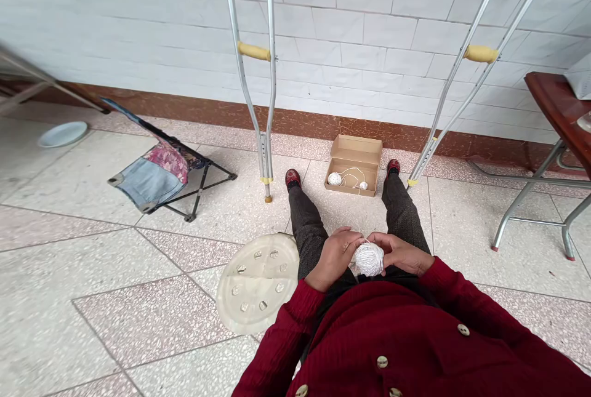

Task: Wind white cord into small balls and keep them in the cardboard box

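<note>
I sit with my legs stretched toward the wall, holding a white ball of thread (pixel 369 259) over my lap. My left hand (pixel 333 256) is closed, with its fingertips pinching at the top of the ball. My right hand (pixel 401 253) cups the ball from the other side, fingers curled around it. A thin white thread runs from the ball to an open cardboard box (pixel 354 165) on the floor between my feet. Two smaller white thread balls lie in that box.
Two aluminium crutches (pixel 258 77) (pixel 466 71) lean on the tiled wall. A round cream tray (pixel 257 282) with several small pieces lies at my left. A folding stool (pixel 159 169), a white plate (pixel 62 134) and a brown table (pixel 554 104) with metal legs stand around.
</note>
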`<action>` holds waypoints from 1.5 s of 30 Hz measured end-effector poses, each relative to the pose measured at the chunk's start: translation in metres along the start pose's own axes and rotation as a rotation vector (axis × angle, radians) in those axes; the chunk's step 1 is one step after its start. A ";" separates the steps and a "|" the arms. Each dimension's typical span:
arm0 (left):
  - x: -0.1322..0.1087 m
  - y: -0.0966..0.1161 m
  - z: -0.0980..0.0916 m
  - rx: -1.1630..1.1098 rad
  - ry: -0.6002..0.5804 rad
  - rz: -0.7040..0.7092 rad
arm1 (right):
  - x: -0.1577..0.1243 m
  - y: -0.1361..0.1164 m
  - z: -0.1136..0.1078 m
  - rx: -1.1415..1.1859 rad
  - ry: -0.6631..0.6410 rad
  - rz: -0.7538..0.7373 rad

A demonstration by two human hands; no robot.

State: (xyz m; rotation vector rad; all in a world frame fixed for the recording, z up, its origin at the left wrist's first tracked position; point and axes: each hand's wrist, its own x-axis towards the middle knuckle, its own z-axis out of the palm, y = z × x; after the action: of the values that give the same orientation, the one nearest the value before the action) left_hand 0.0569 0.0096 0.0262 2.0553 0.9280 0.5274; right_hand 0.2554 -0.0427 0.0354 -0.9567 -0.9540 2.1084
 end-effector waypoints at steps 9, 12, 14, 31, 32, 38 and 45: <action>-0.009 0.004 0.011 -0.184 -0.006 -0.172 | 0.001 -0.043 -0.001 -0.031 0.303 -0.260; -0.011 0.016 0.009 -0.134 -0.058 -0.126 | 0.016 -0.046 -0.019 -0.159 0.517 -0.334; -0.012 0.022 0.006 -0.072 -0.097 -0.083 | 0.027 -0.039 -0.033 -0.312 0.688 -0.382; 0.006 0.008 0.002 -0.099 0.036 -0.048 | -0.009 -0.034 0.005 0.061 0.098 -0.144; 0.003 0.008 0.007 -0.117 0.021 -0.052 | -0.007 -0.038 0.003 0.070 0.143 -0.181; -0.015 0.017 0.013 -0.073 -0.084 -0.048 | 0.018 -0.041 -0.031 -0.162 0.574 -0.260; -0.005 0.018 -0.011 0.135 -0.059 0.082 | 0.028 0.015 -0.035 -0.607 0.503 -0.109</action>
State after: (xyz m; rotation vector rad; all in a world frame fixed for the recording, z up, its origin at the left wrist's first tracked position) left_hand 0.0544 0.0045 0.0470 2.2261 0.8682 0.4557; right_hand 0.2652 -0.0169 -0.0030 -1.5924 -1.3518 1.3840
